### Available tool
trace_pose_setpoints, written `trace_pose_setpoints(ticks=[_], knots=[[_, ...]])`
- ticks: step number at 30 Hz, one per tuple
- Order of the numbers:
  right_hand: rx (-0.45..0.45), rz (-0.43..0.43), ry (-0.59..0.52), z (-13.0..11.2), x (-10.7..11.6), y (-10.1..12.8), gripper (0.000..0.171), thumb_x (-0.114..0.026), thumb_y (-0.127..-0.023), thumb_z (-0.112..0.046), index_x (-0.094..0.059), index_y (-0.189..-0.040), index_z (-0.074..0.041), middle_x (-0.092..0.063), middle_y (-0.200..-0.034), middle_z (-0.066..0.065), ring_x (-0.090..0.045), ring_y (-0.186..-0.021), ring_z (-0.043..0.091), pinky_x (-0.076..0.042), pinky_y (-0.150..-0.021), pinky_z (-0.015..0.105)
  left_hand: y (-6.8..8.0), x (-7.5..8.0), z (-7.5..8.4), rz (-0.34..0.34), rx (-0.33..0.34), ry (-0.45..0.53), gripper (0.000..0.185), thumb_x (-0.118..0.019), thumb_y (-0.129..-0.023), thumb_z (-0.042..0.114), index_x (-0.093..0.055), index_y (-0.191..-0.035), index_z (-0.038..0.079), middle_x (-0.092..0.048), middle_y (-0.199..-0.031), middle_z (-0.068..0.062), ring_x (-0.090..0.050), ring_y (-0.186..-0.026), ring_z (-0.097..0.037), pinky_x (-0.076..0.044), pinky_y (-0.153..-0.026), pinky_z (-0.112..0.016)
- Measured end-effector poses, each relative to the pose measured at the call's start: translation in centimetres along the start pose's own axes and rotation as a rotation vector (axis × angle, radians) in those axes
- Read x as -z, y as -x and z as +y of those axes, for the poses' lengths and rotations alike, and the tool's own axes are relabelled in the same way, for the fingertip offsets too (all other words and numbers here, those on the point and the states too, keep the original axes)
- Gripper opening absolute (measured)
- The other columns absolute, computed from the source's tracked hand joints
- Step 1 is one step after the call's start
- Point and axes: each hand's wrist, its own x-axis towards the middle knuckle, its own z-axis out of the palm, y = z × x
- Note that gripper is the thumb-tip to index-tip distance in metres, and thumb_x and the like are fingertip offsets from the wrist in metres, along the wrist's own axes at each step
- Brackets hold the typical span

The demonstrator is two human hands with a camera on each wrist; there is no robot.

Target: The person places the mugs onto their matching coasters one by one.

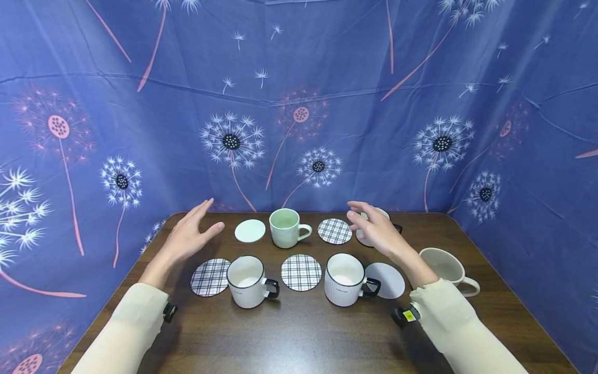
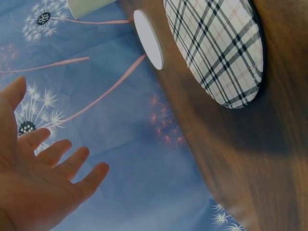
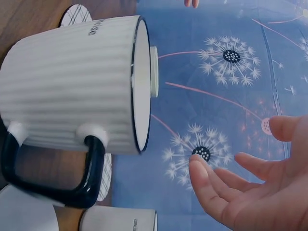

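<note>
My left hand (image 1: pixel 189 234) hovers over the table's left side with fingers extended and thumb apart, holding nothing. Below it lies a plaid coaster (image 1: pixel 208 278), beside a white ribbed mug (image 1: pixel 245 291) with a black handle. In the head view my right hand (image 1: pixel 376 228), relaxed and holding nothing, is above the back right, partly hiding a mug (image 1: pixel 366 241) behind it. A second white ribbed mug (image 1: pixel 343 288) stands nearer the front, large in the right wrist view. At the back middle stands a pale green mug (image 1: pixel 285 231). A cream mug (image 1: pixel 444 265) sits partly behind my right forearm.
Between the front mugs lies a plaid coaster (image 1: pixel 301 272); another plaid coaster (image 1: pixel 335 231) is farther back. A plain white coaster (image 1: pixel 249 230) lies back left, and a pale round coaster (image 1: pixel 390 283) right of the front mug. Blue dandelion-print cloth (image 1: pixel 280 67) borders the wooden table (image 1: pixel 280 343).
</note>
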Motion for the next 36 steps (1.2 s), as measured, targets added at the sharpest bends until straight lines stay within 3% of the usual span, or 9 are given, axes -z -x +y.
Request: trace_pose_setpoints(ticks=[8,14,22,36], knots=[[-0.042,-0.047,-0.066,-0.6,-0.6,-1.2,0.061,-0.045,-0.114,-0.04,-0.035,-0.164,-0.007,-0.042,-0.163,0.023,-0.061,-0.131,0.042,-0.055,-0.103,0.055,-1.3,-0.7,-0.5,-0.026,-0.001,0.048,0.087,-0.06,-0.104,0.058,-0.02,-0.172,0.021,-0.023,-0.174,-0.02,-0.023,-0.157,-0.051,-0.024,-0.119,-0.075],[-0.077,-0.07,-0.103,-0.9,-1.0,-1.9,0.06,-0.045,-0.113,-0.041,-0.037,-0.164,-0.008,-0.041,-0.165,0.021,-0.061,-0.132,0.04,-0.054,-0.104,0.053,-2.1,-1.0,-0.6,-0.042,0.01,0.068,0.09,-0.06,-0.102,0.064,-0.022,-0.171,0.021,-0.025,-0.173,-0.022,-0.024,-0.157,-0.051,-0.024,-0.12,-0.074],[-0.102,-0.095,-0.121,-0.7,-1.5,-2.4,0.059,-0.043,-0.114,-0.041,-0.038,-0.163,-0.01,-0.043,-0.164,0.02,-0.063,-0.129,0.037,-0.056,-0.102,0.049,-3.1,-1.5,-1.1,-0.058,-0.004,0.046,0.089,-0.063,-0.103,0.059,-0.022,-0.171,0.018,-0.027,-0.172,-0.025,-0.025,-0.156,-0.051,-0.024,-0.12,-0.072],[-0.118,-0.113,-0.188,-0.5,-2.6,-2.8,0.055,-0.044,-0.114,-0.038,-0.042,-0.161,-0.011,-0.044,-0.164,0.018,-0.063,-0.129,0.039,-0.052,-0.107,0.057,-4.6,-3.1,-2.5,-0.104,-0.006,0.06,0.089,-0.064,-0.103,0.058,-0.023,-0.171,0.016,-0.027,-0.171,-0.025,-0.028,-0.155,-0.051,-0.028,-0.12,-0.071]])
